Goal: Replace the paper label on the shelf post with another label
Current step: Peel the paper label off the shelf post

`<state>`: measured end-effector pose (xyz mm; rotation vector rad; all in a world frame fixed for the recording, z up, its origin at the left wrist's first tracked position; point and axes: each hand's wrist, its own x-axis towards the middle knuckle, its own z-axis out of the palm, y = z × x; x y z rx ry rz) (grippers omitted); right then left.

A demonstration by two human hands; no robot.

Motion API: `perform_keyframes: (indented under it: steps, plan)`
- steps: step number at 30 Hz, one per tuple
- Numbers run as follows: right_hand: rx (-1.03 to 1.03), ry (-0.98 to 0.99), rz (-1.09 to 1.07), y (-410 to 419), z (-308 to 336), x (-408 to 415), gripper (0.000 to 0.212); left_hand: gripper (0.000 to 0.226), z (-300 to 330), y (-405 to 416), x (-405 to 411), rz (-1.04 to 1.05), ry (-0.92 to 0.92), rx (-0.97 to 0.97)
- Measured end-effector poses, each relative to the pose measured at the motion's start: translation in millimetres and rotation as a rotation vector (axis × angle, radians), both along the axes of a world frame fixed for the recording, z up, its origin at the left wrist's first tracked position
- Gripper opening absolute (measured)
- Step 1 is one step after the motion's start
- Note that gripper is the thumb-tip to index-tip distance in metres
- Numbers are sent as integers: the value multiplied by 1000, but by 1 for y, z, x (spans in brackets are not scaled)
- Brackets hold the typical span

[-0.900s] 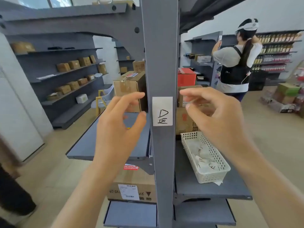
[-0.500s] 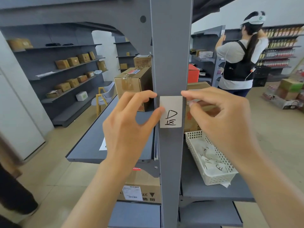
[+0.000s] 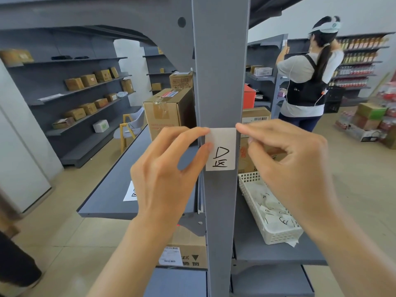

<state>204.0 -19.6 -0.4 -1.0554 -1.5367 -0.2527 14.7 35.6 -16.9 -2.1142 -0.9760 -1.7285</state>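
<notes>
A white paper label (image 3: 222, 155) with black handwriting sticks to the front of the grey shelf post (image 3: 220, 71). My left hand (image 3: 169, 172) is at its left edge, with index fingertip and thumb pinching the top left corner. My right hand (image 3: 287, 166) is at the right edge; its index fingertip touches the top right corner and the thumb is curled just beside the post. The label still lies flat on the post. Another written label (image 3: 130, 192) lies on the grey shelf to the left.
A white plastic basket (image 3: 278, 236) with several written paper slips stands on the right shelf. Cardboard boxes (image 3: 169, 112) stand behind the post and one below. Another person (image 3: 306, 82) works at a shelf at the back right. A yellow chair stands at left.
Both hands closed in on the post from either side and now touch the label's top corners. The view moved closer to the post.
</notes>
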Motion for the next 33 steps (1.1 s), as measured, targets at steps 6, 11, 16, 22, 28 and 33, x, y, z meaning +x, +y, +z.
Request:
perform_keyframes:
  steps: [6,11,16,22,28,33]
  plan:
    - [10,-5,-12,1,-2,-2,34,12,-5,2,2,-6,21,11]
    - [8,11,-24,0,-2,-3,33,6,0,-2,3,2,-22,-43]
    - [2,-8,-68,-2,-1,-7,34,24,10,-6,0,-146,-174,-158]
    - [27,-78,-148,-4,-2,-10,33,33,13,-6,3,-190,-234,-232]
    - [126,-203,-305,-3,-10,-14,35,44,11,-5,7,-223,-222,-258]
    - [157,-216,-314,-1,-9,-13,32,52,10,-2,9,-222,-210,-273]
